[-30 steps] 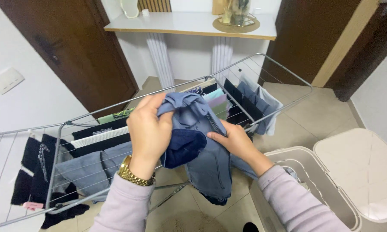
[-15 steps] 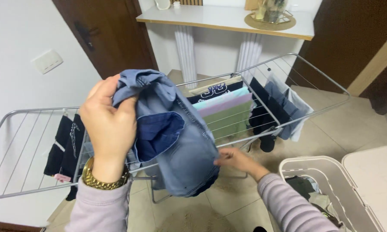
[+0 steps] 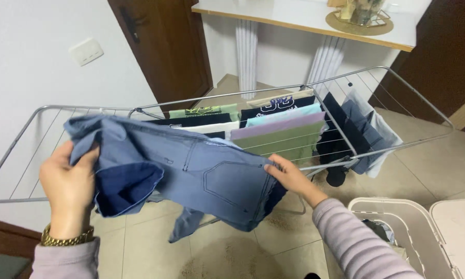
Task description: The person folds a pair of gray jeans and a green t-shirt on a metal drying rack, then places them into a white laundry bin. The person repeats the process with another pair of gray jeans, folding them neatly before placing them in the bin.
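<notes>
Blue jeans (image 3: 191, 175) stretched flat between both hands, above the drying rack (image 3: 341, 124).

Left hand (image 3: 67, 188) clenched on waistband end, right hand (image 3: 289, 175) pinching far edge; held taut and level, likely to clear hung clothes (image 3: 279, 129). Laundry basket (image 3: 397, 227) at lower right.

You hold a pair of light blue jeans (image 3: 201, 178) stretched out sideways in the air, back pocket facing you. A darker blue inner lining shows at the bunched left end, and one leg hangs down below.
</notes>
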